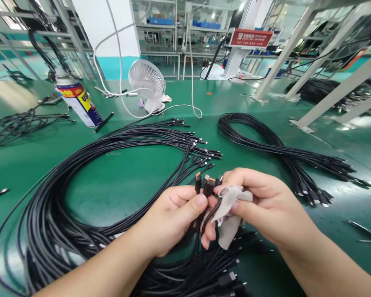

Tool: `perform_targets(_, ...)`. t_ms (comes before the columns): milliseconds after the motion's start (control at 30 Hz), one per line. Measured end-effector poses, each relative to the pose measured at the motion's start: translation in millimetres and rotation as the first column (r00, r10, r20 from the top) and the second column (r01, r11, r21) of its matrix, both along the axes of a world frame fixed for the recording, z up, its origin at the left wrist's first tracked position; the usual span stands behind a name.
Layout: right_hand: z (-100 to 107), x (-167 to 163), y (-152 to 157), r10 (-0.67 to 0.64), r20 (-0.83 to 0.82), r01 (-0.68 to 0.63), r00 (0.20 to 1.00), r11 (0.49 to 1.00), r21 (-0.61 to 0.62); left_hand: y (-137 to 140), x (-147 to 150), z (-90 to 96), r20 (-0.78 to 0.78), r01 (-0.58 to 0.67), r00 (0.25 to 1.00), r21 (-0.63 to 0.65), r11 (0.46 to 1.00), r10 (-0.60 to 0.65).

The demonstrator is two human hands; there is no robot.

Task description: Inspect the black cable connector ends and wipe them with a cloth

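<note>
Left hand: your left hand [173, 216] is closed around a small bunch of black cables, thumb pressed across them just below the plugs.
Right hand: your right hand [266, 206] is closed on a grey cloth [230, 210], folded between thumb and fingers and held against the plugs.
Hands together: the two hands meet in front of you, low in the middle of the view, above the green table [136, 181].
Connector ends: you hold about three plugs [207, 183] upright between the hands; the exact count is hard to tell, since the cloth covers part of them.
Big bundle: the cables in your grip run down into the large loop of black cables [89, 165] that lies to your left and under your wrists.
Second bundle: one more coiled bundle [266, 142] lies apart on the right, its plugs fanned out on the table.
Progress: you appear to be part-way; only a few plugs are at the cloth, and many lie loose in both bundles. Which of those are already wiped, you cannot tell.
Counts: two bundles near you, one cloth, one spray can [77, 101], one small white fan [148, 88].
Far left: a further tangle of thin cables [21, 123] lies by the can.
</note>
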State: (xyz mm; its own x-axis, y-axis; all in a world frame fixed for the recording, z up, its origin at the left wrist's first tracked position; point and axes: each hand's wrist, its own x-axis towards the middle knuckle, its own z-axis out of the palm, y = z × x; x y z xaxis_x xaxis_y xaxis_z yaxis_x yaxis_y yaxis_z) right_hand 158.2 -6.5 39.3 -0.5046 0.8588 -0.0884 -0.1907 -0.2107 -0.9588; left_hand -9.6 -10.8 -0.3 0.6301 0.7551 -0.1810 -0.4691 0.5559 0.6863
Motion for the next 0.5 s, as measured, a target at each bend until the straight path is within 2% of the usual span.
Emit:
perform_targets(67, 0.2, -0.9, -5.3, -0.031, -0.014, 0.032, 0.999, 0.992, 0.125, 0.4, -2.3, -0.3, 0.013, 0.014, 1.0, 0.023, 1.0, -0.014)
perform_targets(167, 0.2, -0.7, -10.7, -0.068, 0.03, 0.056, 0.997, 0.952, 0.3, 1.4, -5.5, 0.0, 0.028, 0.046, 0.998, 0.064, 0.997, -0.048)
perform_targets(300, 1.9, 1.6, -11.6, -0.17, 0.167, 0.051, 0.971, 0.834, 0.55, 2.8, -8.3, -0.6, -0.016, 0.059, 0.998, 0.096, 0.994, -0.058)
perform_targets(367, 4.0, 2.2, -11.2, -0.191, 0.217, 0.016, 0.957, 0.785, 0.62, 3.2, -8.9, -1.1, -0.028, 0.05, 0.998, 0.103, 0.993, -0.048)
perform_targets(500, 9.0, 1.7, -10.6, -0.2, 0.279, -0.045, 0.939, 0.734, 0.678, 3.6, -9.0, 0.5, -0.033, 0.052, 0.998, 0.091, 0.994, -0.049)
